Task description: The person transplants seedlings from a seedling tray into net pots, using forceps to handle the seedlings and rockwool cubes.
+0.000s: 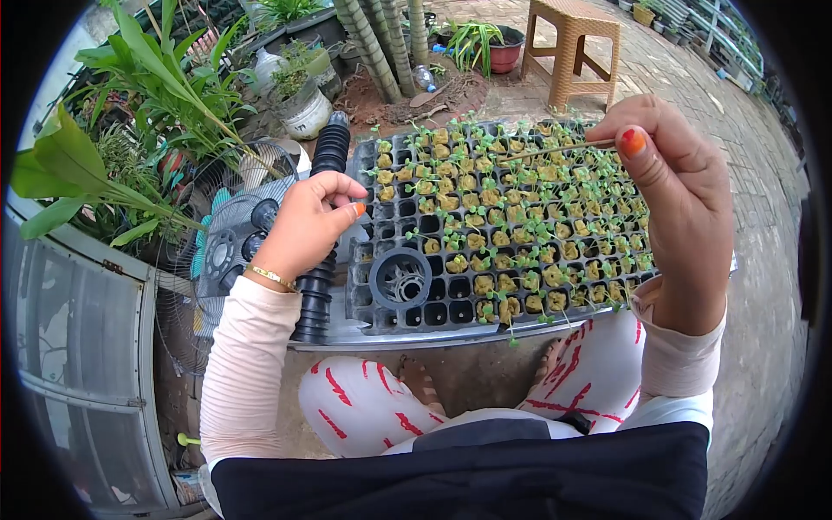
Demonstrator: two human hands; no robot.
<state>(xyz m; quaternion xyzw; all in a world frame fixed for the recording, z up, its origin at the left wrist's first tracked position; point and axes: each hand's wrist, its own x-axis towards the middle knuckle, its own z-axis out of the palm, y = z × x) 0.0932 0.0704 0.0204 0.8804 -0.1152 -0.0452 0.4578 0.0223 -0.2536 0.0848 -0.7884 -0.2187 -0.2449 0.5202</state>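
Paved yard (pixel 756 251), seedling tray (pixel 360 305) between the hands (pixel 310 222).

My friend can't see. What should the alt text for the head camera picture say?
A person's right hand holds a thin stick over a black tray of green seedlings. The left hand hovers by the tray's left side, near stacked black cups; a dark round net cup sits on the tray. Plant pots stand beyond.
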